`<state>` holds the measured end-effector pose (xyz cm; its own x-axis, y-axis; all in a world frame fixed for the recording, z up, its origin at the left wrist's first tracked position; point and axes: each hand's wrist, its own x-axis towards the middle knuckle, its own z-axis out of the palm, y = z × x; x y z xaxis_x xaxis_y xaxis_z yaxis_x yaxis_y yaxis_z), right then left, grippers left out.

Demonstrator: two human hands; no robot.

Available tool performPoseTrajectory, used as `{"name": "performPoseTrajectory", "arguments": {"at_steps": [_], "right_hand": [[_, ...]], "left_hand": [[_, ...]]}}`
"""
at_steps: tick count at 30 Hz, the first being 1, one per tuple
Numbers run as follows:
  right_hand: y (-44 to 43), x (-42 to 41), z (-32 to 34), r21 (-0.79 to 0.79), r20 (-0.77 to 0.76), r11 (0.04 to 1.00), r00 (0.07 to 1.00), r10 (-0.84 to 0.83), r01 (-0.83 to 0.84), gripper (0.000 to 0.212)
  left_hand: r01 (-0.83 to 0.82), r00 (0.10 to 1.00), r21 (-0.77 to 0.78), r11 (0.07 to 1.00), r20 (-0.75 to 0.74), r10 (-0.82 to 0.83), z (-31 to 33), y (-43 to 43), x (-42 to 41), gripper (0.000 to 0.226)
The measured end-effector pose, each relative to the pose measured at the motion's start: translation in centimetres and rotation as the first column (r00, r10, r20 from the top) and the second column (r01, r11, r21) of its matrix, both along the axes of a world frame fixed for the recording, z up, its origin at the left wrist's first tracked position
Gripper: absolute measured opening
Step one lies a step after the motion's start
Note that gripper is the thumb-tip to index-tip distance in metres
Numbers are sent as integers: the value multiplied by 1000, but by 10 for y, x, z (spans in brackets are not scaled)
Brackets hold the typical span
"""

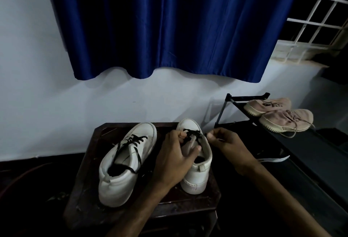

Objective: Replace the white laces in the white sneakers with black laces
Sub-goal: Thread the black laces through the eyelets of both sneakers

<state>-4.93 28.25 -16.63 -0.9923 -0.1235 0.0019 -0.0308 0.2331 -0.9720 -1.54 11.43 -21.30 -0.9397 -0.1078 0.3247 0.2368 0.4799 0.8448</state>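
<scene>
On the wooden stool (188,204): two white sneakers, toes toward the wall.
Right sneaker (195,178): between the hands; the left hand (173,157) grips its tongue.
Right hand (227,144): just beside the shoe, pinching the black lace (192,133) end.
Lacing: crossed near the toe, partly hidden by fingers.
Left sneaker (120,180): black-laced, ends loose.
Around: shoe rack (244,98) with beige shoes (282,120); blue curtain (169,29).

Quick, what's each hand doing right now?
Left hand: grips the white sneaker at its tongue.
Right hand: pinches the black lace by its end.
</scene>
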Motion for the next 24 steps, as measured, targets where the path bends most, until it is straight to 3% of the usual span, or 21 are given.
{"name": "performPoseTrajectory", "arguments": {"at_steps": [2, 7, 12, 15, 16, 17, 19, 21, 22, 24], "right_hand": [[-1, 0, -5, -50, 11, 998, 999, -38, 39, 16], [0, -6, -9, -315, 210, 932, 971, -116, 179, 23], [3, -22, -12, -674, 348, 655, 929, -127, 342, 39], [11, -33, 2, -836, 330, 384, 919, -218, 391, 40], [12, -34, 4, -862, 299, 345, 922, -248, 372, 36], [11, -33, 6, -856, 252, 388, 930, -267, 343, 33], [9, -26, 2, -675, 97, 675, 942, -320, 299, 28], [7, -19, -6, -281, -152, 933, 950, -273, 223, 18], [8, -18, -10, -72, -258, 981, 946, -195, 182, 14], [13, -19, -14, 297, -361, 945, 932, -25, 140, 10]], "left_hand": [[-42, 999, 15, 999, -11, 42, 0, 2, 1, 48], [-100, 995, 50, 994, -6, 100, -3, 5, 3, 44], [-216, 965, -44, 975, -160, 207, -6, 7, 4, 36], [-232, 962, -73, 970, -165, 218, -7, 8, 4, 30], [-226, 964, -79, 971, -160, 211, -7, 9, 5, 29], [-218, 967, -80, 973, -150, 205, -7, 10, 5, 28], [-205, 972, -83, 975, -132, 193, -6, 11, 7, 28], [-197, 975, -97, 976, -120, 185, -5, 12, 8, 28], [-196, 976, -104, 975, -119, 184, -3, 13, 8, 27], [-199, 975, -115, 973, -120, 186, 0, 15, 8, 23]]}}
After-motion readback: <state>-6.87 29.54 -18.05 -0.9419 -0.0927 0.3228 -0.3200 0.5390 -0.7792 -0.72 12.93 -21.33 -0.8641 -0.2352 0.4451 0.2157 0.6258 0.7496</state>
